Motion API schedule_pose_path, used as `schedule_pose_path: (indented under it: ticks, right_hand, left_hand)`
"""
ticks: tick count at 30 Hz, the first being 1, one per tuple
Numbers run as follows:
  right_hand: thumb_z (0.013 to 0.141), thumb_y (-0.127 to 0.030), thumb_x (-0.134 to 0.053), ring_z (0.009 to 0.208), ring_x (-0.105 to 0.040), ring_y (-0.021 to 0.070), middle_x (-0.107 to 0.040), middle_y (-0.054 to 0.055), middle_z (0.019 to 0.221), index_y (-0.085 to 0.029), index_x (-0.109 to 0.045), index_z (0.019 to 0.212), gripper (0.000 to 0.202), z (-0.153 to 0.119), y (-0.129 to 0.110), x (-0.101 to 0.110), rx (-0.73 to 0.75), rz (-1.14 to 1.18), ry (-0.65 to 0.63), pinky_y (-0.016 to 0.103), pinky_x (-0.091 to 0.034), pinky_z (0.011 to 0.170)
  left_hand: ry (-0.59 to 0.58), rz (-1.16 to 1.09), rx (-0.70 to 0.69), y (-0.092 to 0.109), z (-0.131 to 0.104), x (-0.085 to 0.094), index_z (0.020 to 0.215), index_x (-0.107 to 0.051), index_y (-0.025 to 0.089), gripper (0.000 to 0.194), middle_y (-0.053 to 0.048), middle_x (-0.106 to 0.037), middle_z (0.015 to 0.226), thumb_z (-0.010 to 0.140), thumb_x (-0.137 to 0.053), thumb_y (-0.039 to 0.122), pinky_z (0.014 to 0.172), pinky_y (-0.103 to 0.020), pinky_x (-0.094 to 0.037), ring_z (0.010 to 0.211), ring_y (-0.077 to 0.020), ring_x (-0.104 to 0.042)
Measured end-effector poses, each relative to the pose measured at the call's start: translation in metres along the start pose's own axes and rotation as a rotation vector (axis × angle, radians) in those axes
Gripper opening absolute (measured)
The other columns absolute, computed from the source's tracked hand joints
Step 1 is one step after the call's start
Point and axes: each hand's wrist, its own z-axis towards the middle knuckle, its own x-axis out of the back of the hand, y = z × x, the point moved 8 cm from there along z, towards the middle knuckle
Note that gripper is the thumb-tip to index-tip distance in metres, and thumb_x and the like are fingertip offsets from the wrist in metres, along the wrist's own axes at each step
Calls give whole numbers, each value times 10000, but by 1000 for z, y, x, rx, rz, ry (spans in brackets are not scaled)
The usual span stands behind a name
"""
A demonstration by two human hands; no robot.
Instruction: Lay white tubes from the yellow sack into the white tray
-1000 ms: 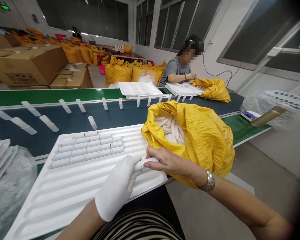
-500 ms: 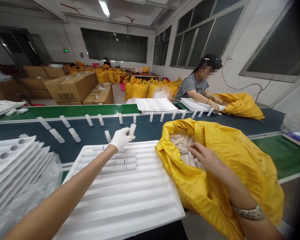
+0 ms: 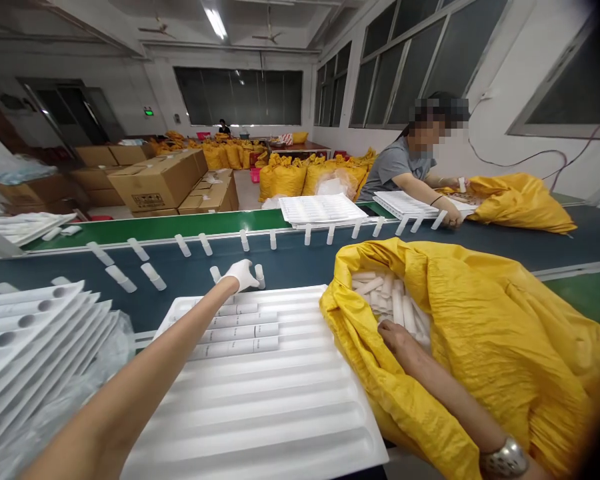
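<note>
My left hand [image 3: 241, 275], in a white glove, is at the belt just past the foam tray, with thumb and fingers closed on a small white tube [image 3: 260, 276]. Several printed white tubes [image 3: 253, 331] lie side by side in the grooves of the white tray [image 3: 280, 413], under my left forearm. My bare right hand [image 3: 403, 341] reaches into the mouth of a yellow sack [image 3: 480, 320], against the loose white tubes [image 3: 397, 300] inside. Its fingertips point down and are mostly hidden, so any hold is unclear.
A dark conveyor belt [image 3: 310, 260] crosses ahead, carrying rows of white tubes. Stacked filled trays [image 3: 30, 333] in clear plastic stand at left. Across the belt, a person [image 3: 405, 167] works beside another yellow sack [image 3: 525, 203] and white trays [image 3: 323, 209]. Cartons [image 3: 160, 177] stand behind.
My left hand has lowered its white tube from above the tray's far edge to the belt. My right hand has moved lower and deeper into the sack. The view has shifted slightly.
</note>
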Motion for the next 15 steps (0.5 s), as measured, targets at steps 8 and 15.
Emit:
schedule_pose_path:
  ticks: [8, 15]
  right_hand:
    - [894, -446, -710, 932, -689, 263, -751, 88, 1013, -203, -751, 1025, 279, -20, -26, 75, -1, 344, 355, 393, -541, 858]
    - [940, -421, -696, 1097, -655, 239, -724, 79, 1137, -212, -730, 1087, 258, -42, -71, 101, 110, 458, 423, 397, -495, 1001]
  left_hand:
    - [-230, 334, 8, -17, -56, -17, 810, -775, 206, 270, -93, -732, 921, 840, -601, 410, 764, -373, -469, 811, -285, -665]
    - [-169, 264, -48, -3, -58, -4, 724, -726, 210, 180, -60, -730, 796, 790, -619, 338, 712, -338, -422, 729, -278, -637]
